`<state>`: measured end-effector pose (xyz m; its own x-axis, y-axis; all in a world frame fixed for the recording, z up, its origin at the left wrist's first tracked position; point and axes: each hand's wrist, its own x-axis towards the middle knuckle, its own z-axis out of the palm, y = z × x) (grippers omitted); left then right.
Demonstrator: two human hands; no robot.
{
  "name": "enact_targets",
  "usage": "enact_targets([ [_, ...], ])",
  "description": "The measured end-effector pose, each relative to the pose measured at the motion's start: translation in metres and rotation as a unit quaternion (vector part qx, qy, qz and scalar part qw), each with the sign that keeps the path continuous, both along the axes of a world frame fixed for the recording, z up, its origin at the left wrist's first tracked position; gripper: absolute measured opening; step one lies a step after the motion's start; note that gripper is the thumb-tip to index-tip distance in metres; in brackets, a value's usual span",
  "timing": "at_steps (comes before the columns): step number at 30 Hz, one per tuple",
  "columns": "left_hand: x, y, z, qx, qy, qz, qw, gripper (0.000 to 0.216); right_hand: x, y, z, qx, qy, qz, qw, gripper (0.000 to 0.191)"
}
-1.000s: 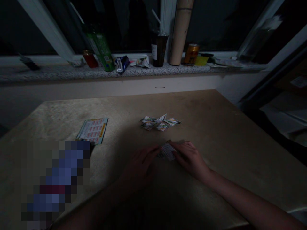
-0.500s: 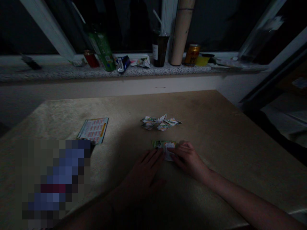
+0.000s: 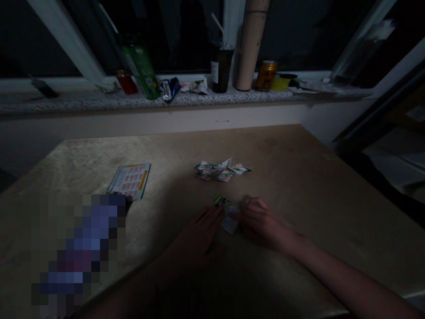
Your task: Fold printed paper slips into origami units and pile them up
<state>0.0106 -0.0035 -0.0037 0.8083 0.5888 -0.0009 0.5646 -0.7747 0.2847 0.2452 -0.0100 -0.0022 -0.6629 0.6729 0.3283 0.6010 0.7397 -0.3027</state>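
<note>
A small printed paper slip, green at its far end and white with print nearer me, lies on the tan table between my hands. My left hand rests flat with fingers stretched, fingertips touching the slip's left edge. My right hand has its fingers curled and pinches the slip's right side. Just beyond lies a small pile of folded paper pieces with the same print.
A printed sheet lies on the table's left, beside a blurred-out patch. On the stone sill behind stand a green bottle, a red can, a dark bottle, a cardboard tube, a gold can and wrappers.
The slip was first folded small under both hands, then opened out flat, and now lies turned at an angle. Both hands shifted slightly with it.
</note>
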Motion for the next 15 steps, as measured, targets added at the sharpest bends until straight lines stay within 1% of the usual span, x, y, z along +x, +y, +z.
enact_targets([
  [2,-0.002,0.002,0.002,-0.013,-0.005,-0.012,1.000,0.069,0.003,0.003,0.001,0.024,-0.015,-0.028,0.999,0.033],
  [5,-0.005,0.006,0.005,-0.028,-0.014,-0.027,0.999,0.071,0.006,0.006,0.003,0.022,-0.043,-0.050,0.998,0.036],
  [10,-0.007,0.010,0.008,-0.040,-0.021,-0.046,0.998,0.074,0.004,0.006,0.004,0.001,-0.050,-0.041,0.998,0.048],
  [12,-0.008,0.012,0.008,-0.039,-0.024,-0.052,0.998,0.074,0.003,0.007,0.003,-0.005,-0.052,-0.036,0.998,0.048],
  [15,-0.010,0.013,0.008,-0.022,-0.011,-0.064,0.998,0.072,0.002,0.007,0.002,-0.008,-0.055,-0.032,0.998,0.042],
])
